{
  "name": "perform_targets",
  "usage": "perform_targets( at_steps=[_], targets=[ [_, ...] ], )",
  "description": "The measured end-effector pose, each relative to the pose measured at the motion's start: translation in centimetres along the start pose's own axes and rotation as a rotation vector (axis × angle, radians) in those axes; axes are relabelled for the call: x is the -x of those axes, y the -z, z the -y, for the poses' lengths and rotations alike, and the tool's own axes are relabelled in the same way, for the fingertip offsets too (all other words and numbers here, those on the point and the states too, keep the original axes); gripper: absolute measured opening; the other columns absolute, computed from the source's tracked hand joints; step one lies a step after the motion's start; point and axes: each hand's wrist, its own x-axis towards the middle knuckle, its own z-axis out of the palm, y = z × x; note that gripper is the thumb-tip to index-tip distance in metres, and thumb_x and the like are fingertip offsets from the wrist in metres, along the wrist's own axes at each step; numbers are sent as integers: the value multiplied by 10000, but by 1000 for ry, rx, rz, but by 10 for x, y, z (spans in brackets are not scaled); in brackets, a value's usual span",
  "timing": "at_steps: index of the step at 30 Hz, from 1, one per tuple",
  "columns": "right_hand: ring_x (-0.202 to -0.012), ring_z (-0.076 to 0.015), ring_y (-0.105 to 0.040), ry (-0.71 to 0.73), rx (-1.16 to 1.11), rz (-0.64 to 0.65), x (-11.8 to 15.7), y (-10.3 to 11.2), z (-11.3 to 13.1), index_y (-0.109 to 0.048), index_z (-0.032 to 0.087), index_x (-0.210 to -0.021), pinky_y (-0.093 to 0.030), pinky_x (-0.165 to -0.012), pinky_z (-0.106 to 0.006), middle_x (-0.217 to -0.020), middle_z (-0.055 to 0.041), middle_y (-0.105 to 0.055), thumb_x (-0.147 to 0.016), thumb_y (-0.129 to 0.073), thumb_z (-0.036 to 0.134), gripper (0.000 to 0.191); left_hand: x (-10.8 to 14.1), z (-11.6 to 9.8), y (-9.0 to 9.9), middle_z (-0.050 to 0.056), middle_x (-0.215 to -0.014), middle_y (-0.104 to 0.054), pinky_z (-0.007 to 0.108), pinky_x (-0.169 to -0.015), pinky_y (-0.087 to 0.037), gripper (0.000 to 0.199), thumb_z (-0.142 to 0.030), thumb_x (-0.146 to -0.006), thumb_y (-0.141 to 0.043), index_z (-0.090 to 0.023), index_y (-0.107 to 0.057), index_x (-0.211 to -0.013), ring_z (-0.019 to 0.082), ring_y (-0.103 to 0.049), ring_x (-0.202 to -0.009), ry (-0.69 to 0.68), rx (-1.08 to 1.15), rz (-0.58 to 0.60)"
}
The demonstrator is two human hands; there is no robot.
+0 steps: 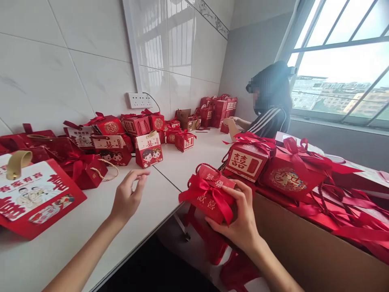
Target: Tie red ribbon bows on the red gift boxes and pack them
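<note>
My right hand is wrapped round the right side of a small red gift box, thumb below and fingers above. A shiny red ribbon bow lies across the box's front, with a twisted red cord and pale Chinese characters beside it. The box is tilted, held near the table's front edge. My left hand hovers over the white table holding nothing, its fingers bent and the thumb apart from the forefinger. Just beyond it stands a red and white box with two cartoon faces.
A large cardboard carton at the right is heaped with red ribboned boxes. Several red gift boxes line the wall, and a bigger gift box stands front left. Across the table sits a person handling a red box. Red stools are below.
</note>
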Motion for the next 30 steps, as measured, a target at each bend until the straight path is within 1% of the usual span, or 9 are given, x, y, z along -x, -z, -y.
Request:
perform_targets(
  at_steps=[4,7,9,12,15,19,24,27,30],
  targets=[
    [-1105,-279,-490,127,95,-15,-5,11,7,-408,245,-1232,-534,-797,-423,-1263,-140,-351,-648,-771,365,697,16,-76,-5,78,-999,-671,337,-825,-500,499,-603,-796,-490,-194,-595,-1064,226,-626,-934,-168,193,145],
    [-1113,-289,-493,202,84,-41,-8,15,15,-389,230,-1248,-537,-773,-403,-1275,-160,-344,-658,-776,338,714,30,-111,-11,36,-897,-668,268,-704,-509,262,-423,-848,-557,-211,-605,-993,163,-630,-808,-235,180,115],
    [-1138,-302,-484,226,73,-45,-8,18,19,-383,229,-1256,-534,-780,-409,-1270,-165,-346,-669,-772,331,711,41,-120,-12,4,-811,-648,230,-671,-492,63,-220,-861,-566,-208,-602,-911,120,-609,-741,-429,180,48],
    [-1145,-301,-482,225,50,-39,-6,23,21,-379,231,-1268,-533,-786,-421,-1266,-168,-352,-720,-724,342,657,57,-123,-14,2,-783,-659,277,-795,-473,156,-77,-839,-537,-180,-623,-919,113,-593,-747,-879,121,17],
    [-1164,-309,-471,221,21,-45,-2,29,20,-384,223,-1272,-527,-800,-440,-1272,-171,-365,-748,-694,347,621,67,-126,-17,30,-814,-686,339,-886,-438,207,-84,-856,-470,-140,-654,-933,143,-610,-822,-1085,70,34],
    [-1159,-315,-477,218,20,-56,1,38,20,-383,222,-1277,-530,-795,-443,-1292,-171,-362,-713,-732,395,686,68,-133,-20,47,-824,-674,344,-881,-472,137,-72,-784,-541,-120,-636,-871,173,-627,-890,-1039,100,75],
    [-1105,-295,-520,186,-10,-69,3,47,23,-377,246,-1279,-541,-785,-439,-1308,-162,-343,-682,-767,367,723,64,-137,-15,40,-789,-589,360,-805,-532,159,-88,-791,-488,-165,-561,-909,172,-607,-844,-995,258,41],
    [-1079,-285,-541,177,-23,-76,4,51,24,-375,262,-1272,-550,-774,-436,-1312,-154,-337,-671,-777,337,727,61,-136,-14,96,-985,-603,388,-871,-516,196,-126,-812,-447,-182,-499,-993,213,-584,-1021,-819,216,111],
    [-1101,-290,-528,175,-15,-90,5,53,25,-371,274,-1272,-552,-782,-443,-1312,-149,-335,-670,-778,343,730,59,-135,-18,122,-1203,-566,438,-1005,-437,180,-139,-826,-442,-195,-453,-996,249,-490,-1233,-748,174,214]
  ],
)
